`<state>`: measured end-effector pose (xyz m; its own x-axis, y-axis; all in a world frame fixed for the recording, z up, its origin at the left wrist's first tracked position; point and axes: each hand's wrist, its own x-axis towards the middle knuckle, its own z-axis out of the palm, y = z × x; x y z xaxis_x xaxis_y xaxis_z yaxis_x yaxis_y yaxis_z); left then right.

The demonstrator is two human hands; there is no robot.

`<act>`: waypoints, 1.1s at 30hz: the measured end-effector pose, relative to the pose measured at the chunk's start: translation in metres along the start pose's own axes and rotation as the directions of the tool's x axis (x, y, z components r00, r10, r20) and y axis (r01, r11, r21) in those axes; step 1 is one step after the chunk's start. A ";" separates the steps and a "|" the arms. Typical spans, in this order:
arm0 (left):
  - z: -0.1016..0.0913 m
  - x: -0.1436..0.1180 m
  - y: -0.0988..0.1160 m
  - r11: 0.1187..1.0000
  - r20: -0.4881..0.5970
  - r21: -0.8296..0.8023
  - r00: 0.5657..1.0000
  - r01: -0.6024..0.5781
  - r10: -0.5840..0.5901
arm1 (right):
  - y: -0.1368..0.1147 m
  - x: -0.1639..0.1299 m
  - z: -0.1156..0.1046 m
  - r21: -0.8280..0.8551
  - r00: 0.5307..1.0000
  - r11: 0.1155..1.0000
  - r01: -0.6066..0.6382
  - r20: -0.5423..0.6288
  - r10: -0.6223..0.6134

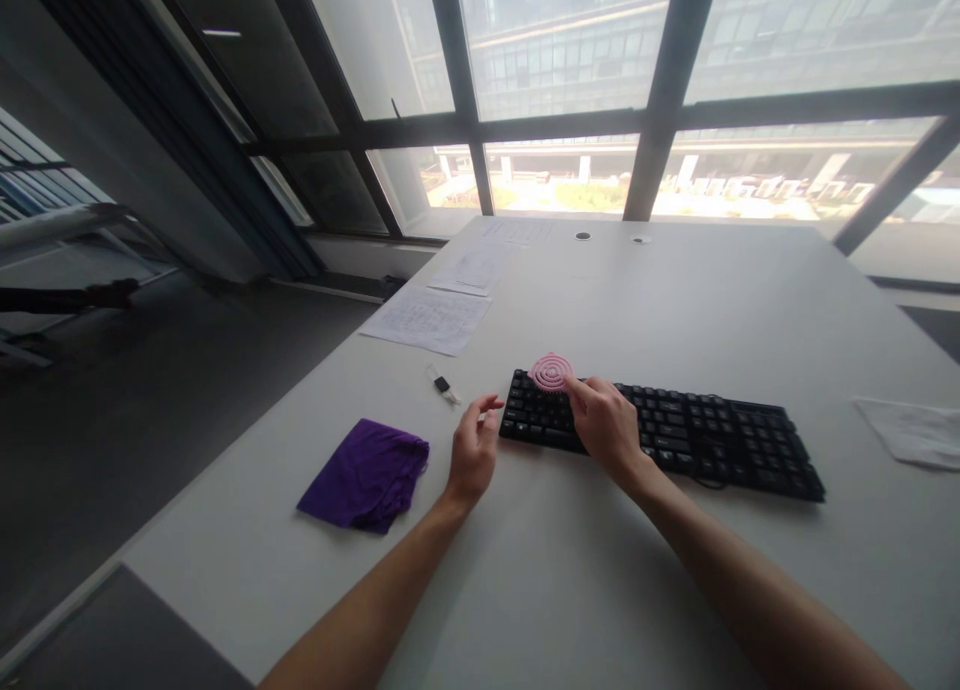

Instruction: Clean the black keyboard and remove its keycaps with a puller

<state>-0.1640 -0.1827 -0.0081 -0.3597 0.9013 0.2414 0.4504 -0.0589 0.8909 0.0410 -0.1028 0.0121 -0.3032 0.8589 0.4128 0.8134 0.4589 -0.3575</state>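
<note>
Right forearm (712, 540) — its hand (606, 425) pinches pink disc (550, 370) ahead, over keyboard (675, 435).

You are facing a broad white tabletop (675, 310), which is stretching away from you. A black keyboard (712, 440) is lying across it at a slant, its right end sitting nearer to you. To your left, a folded purple cloth (364, 480) is resting near the table's edge, and just beyond it a small black-and-white object (442, 383), too small to identify, is lying by itself. Farther along that left side, printed papers (427, 320) are forming a row toward the far end. At your far right, a crumpled whitish sheet (911, 430) is spreading flat, its material staying unclear to you.
</note>
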 end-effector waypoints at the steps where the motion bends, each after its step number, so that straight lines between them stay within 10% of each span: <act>1: 0.000 0.000 0.000 1.000 -0.001 0.000 1.000 0.001 -0.001 | 0.000 0.000 0.000 0.009 1.000 1.000 -0.006 -0.011 0.006; 33: 0.001 0.000 0.003 1.000 0.016 -0.022 1.000 0.015 -0.015 | 0.003 0.002 -0.004 0.010 0.998 0.998 -0.057 0.008 0.057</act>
<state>-0.1618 -0.1827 -0.0057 -0.3535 0.9087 0.2221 0.4271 -0.0544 0.9026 0.0447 -0.1004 0.0155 -0.2600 0.8856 0.3848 0.8244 0.4110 -0.3891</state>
